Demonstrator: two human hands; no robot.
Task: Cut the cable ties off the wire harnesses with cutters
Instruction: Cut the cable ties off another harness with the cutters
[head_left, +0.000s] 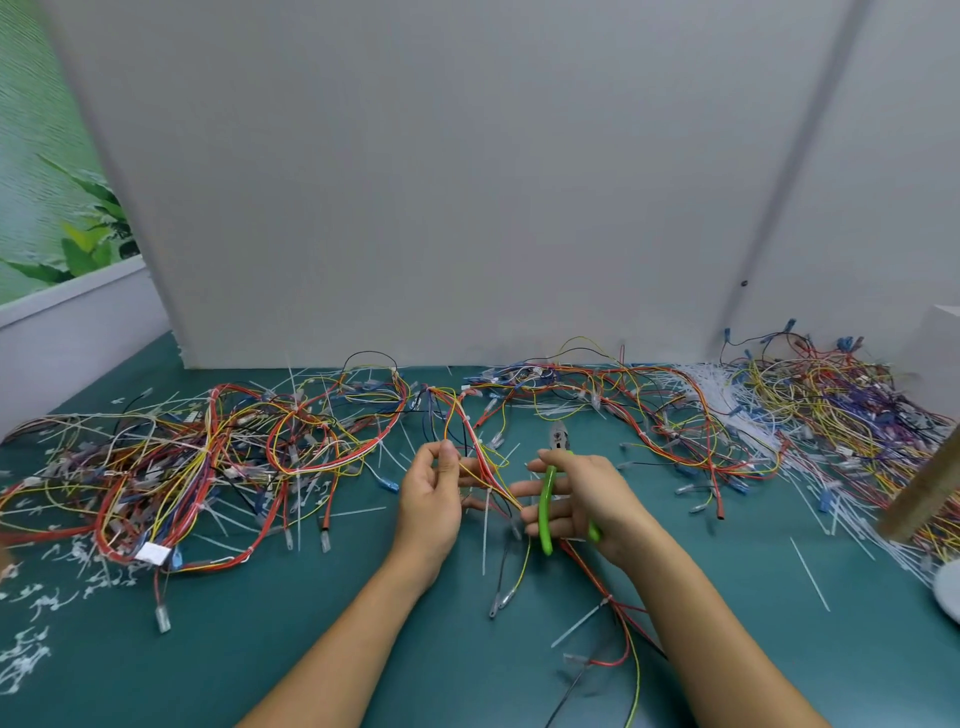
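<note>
My left hand (431, 493) pinches a bundle of red, yellow and orange wires of a harness (480, 462) at the table's middle, lifting it a little off the green mat. My right hand (576, 499) grips green-handled cutters (548, 499), whose metal jaws (558, 436) point away from me just right of the held wires. The jaws touch no tie. A white cable tie (485, 525) hangs from the bundle between my hands. The harness runs on under my right wrist toward the front edge (613, 608).
A tangled pile of harnesses (197, 462) lies on the left, another (841, 410) on the right beside loose white ties (727, 395). Cut tie scraps (31, 613) litter the front left. A white panel (467, 208) stands behind. A brown object (924, 493) juts in at right.
</note>
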